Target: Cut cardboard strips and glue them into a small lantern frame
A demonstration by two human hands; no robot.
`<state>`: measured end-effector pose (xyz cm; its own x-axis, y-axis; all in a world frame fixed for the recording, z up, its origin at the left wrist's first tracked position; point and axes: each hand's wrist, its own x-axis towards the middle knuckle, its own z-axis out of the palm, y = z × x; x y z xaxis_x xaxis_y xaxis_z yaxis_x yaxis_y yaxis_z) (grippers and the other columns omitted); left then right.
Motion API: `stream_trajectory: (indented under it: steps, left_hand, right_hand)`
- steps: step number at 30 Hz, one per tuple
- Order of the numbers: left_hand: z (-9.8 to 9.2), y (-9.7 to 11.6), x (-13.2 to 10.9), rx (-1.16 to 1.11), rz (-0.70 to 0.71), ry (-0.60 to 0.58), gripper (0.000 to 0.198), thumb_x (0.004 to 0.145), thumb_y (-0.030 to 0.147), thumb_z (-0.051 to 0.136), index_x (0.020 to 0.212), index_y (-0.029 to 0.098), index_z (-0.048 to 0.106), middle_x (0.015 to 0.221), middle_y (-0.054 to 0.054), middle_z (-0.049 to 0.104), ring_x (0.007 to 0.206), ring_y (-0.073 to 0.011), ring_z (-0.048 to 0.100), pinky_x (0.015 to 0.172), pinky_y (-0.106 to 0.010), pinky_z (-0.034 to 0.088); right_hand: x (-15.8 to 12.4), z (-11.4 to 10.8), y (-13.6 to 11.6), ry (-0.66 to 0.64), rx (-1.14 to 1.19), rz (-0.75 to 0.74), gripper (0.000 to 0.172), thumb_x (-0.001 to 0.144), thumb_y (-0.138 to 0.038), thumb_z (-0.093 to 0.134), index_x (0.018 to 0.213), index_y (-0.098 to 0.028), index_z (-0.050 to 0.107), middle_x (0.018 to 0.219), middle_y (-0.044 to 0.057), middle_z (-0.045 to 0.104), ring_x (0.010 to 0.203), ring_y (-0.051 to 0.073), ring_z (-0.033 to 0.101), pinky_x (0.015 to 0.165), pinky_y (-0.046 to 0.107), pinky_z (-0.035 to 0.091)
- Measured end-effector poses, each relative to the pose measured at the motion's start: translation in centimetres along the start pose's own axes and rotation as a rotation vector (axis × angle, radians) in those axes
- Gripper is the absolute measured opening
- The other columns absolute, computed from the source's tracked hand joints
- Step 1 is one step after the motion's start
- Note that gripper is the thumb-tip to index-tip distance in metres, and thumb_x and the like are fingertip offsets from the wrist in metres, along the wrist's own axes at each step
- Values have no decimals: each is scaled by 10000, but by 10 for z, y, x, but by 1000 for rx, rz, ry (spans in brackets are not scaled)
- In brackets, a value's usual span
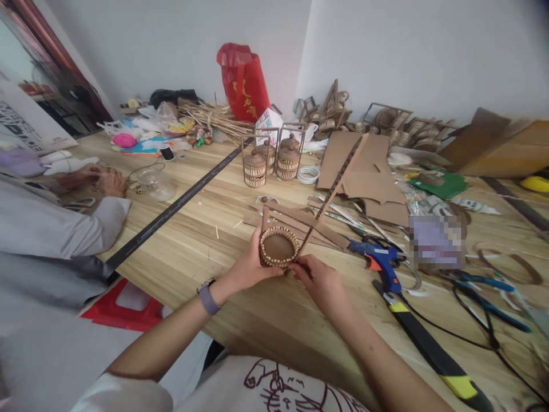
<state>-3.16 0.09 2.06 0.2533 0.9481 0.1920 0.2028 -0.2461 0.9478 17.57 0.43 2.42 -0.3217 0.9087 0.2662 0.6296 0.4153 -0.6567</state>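
My left hand (249, 260), with a watch at the wrist, is closed around the left side of a small round basket (279, 257) ringed with short pale sticks. The basket's open top faces me, showing a plain brown floor. An upright brown cardboard piece (265, 219) rises at its far left. My right hand (317, 280) pinches the lower end of a long cardboard strip (338, 180) against the basket's near right side. Dark specks line this strip, which slants away up to the right. The fingertips partly hide where strip and basket meet.
A blue glue gun (380, 257), a yellow-black utility knife (429, 343) and blue-handled pliers (493, 297) lie to the right. Finished lidded baskets (288, 157) stand ahead, beside cardboard sheets (364, 171). At left, another person's hands (107, 180) work near a clear bowl (158, 184).
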Motion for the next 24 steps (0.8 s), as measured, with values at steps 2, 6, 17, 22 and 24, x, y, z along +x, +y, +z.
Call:
stream_trajectory:
  steps: [2, 6, 17, 22, 24]
  left_hand:
    - [0, 0, 0, -2, 0, -1, 1160, 728, 474, 811, 1537, 234, 15, 1528, -165, 346, 1394, -298, 398, 1136, -443, 380]
    - [1, -2, 0, 21, 0, 8, 1163, 726, 513, 800, 1540, 237, 17, 1502, -177, 367, 1387, -313, 399, 1128, -478, 375]
    - [17, 94, -13, 505, 438, 434, 243, 985, 425, 484, 1095, 213, 531, 1013, -68, 659, 916, -178, 620, 837, -334, 502]
    - [23, 128, 4, 673, 470, 410, 402, 1023, 469, 375, 1335, 225, 445, 922, -31, 698, 619, -115, 578, 615, -250, 458]
    - [24, 133, 10, 725, 428, 393, 385, 1026, 485, 349, 1232, 230, 553, 851, -19, 678, 625, -123, 573, 582, -247, 426]
  right_hand:
    - [-1, 0, -1, 3, -29, -12, 349, 949, -503, 451, 816, -225, 615, 669, 40, 708, 591, 182, 670, 561, 265, 460]
    - [-2, 0, -2, 6, -71, -31, 349, 967, -488, 432, 820, -224, 606, 647, 36, 700, 569, 180, 661, 550, 263, 451]
    - [0, -1, -8, 31, -168, -73, 302, 979, -390, 406, 807, -220, 586, 654, 40, 693, 568, 182, 656, 514, 252, 402]
    - [1, 2, -6, 40, -209, -98, 303, 964, -315, 379, 771, -209, 588, 679, 71, 704, 575, 198, 655, 510, 262, 380]
    - [1, 3, -5, 41, -218, -103, 288, 957, -292, 382, 788, -207, 599, 679, 66, 704, 571, 191, 650, 510, 256, 377]
